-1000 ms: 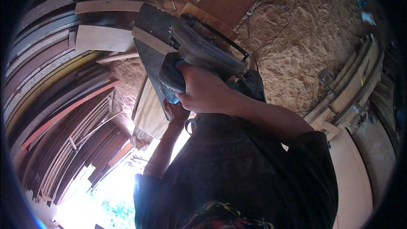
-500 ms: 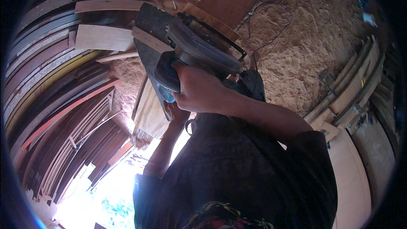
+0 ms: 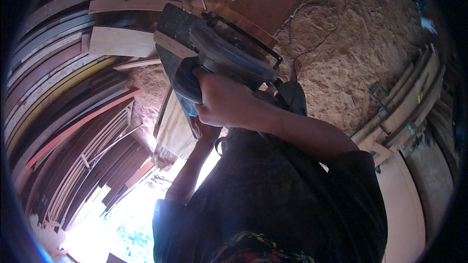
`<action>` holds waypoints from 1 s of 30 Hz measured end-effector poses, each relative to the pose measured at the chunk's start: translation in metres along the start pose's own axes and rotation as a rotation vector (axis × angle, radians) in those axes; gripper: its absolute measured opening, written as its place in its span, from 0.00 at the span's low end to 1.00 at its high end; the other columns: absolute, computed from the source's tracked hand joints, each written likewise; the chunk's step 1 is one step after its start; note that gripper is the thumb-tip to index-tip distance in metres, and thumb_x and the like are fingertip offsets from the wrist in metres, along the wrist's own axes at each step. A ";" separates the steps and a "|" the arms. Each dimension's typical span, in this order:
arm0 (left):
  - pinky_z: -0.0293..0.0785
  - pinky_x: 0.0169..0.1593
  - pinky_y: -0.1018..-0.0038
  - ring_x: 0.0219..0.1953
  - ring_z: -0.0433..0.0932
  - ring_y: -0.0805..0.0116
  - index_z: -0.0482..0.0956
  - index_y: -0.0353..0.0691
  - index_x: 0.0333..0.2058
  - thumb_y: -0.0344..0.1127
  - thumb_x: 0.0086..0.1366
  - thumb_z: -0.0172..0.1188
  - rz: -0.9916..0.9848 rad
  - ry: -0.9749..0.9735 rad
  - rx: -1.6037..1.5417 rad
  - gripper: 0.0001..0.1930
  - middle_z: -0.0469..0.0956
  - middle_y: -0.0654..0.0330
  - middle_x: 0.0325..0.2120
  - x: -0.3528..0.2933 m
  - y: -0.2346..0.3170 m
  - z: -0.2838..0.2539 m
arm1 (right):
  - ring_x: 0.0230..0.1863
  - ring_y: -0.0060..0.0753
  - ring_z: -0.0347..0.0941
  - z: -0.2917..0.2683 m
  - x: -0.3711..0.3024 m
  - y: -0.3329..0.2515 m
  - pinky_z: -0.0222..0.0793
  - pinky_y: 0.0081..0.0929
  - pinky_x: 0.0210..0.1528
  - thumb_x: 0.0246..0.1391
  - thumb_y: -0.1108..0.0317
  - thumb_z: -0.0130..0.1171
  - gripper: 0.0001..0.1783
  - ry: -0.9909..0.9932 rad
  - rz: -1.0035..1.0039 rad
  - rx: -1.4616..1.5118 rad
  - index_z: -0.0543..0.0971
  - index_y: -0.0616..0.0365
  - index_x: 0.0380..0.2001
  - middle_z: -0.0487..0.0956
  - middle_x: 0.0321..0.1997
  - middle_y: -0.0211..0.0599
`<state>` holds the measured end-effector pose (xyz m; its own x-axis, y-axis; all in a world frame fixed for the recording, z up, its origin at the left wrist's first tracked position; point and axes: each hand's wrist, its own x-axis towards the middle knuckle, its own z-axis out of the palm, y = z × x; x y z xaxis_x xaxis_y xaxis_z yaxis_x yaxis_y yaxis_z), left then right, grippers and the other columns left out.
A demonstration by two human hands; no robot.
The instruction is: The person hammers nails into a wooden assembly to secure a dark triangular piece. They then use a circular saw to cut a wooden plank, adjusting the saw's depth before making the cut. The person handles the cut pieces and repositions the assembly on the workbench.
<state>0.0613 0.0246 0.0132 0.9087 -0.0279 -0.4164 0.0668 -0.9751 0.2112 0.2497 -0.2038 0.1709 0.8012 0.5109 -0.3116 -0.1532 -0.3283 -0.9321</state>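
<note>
My right hand (image 3: 222, 97) is closed around the dark looped handle of a power saw (image 3: 229, 56). The saw has a rounded dark guard and a bit of teal body showing below the handle. Its blade cannot be made out. Lower and to the left, my left hand (image 3: 204, 129) rests by the edge of a dark work surface (image 3: 175, 17), close under the saw handle; its fingers are mostly hidden. A pale wooden strip (image 3: 173, 45) lies across that surface, running toward the saw. Beyond the guard, a reddish-brown board (image 3: 280, 0) extends away.
Sawdust (image 3: 336, 63) covers the ground at the right, with a thin cable (image 3: 317, 46) on it. Long planks (image 3: 53, 83) are stacked along the left. Pale boards and wooden frames (image 3: 399, 107) stand at the right. A light board (image 3: 175, 126) lies beside my left hand.
The saw and my right hand have shifted slightly to the left against the boards. My left hand stays by the surface's edge.
</note>
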 end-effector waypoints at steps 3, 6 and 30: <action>0.57 0.68 0.48 0.67 0.67 0.49 0.69 0.44 0.65 0.57 0.59 0.69 0.001 0.001 0.011 0.40 0.74 0.50 0.62 -0.001 -0.002 0.002 | 0.38 0.62 0.85 0.000 0.003 0.000 0.82 0.47 0.45 0.54 0.70 0.65 0.29 0.004 -0.016 -0.007 0.72 0.75 0.57 0.82 0.35 0.65; 0.57 0.69 0.48 0.68 0.67 0.49 0.69 0.44 0.66 0.58 0.58 0.69 0.005 0.004 0.023 0.41 0.73 0.50 0.63 0.001 -0.004 0.004 | 0.39 0.62 0.85 0.002 0.007 0.002 0.82 0.48 0.45 0.55 0.70 0.64 0.29 0.006 -0.025 -0.002 0.72 0.76 0.57 0.82 0.35 0.65; 0.53 0.71 0.49 0.72 0.62 0.50 0.62 0.46 0.72 0.64 0.56 0.70 0.036 0.024 0.103 0.51 0.66 0.50 0.69 -0.007 -0.017 0.021 | 0.35 0.60 0.86 -0.003 0.027 -0.009 0.83 0.46 0.41 0.54 0.74 0.64 0.25 -0.040 -0.008 -0.008 0.73 0.77 0.53 0.82 0.32 0.66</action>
<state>0.0454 0.0372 -0.0060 0.9193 -0.0598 -0.3889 -0.0082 -0.9911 0.1331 0.2741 -0.1893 0.1713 0.7784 0.5453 -0.3111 -0.1418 -0.3301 -0.9332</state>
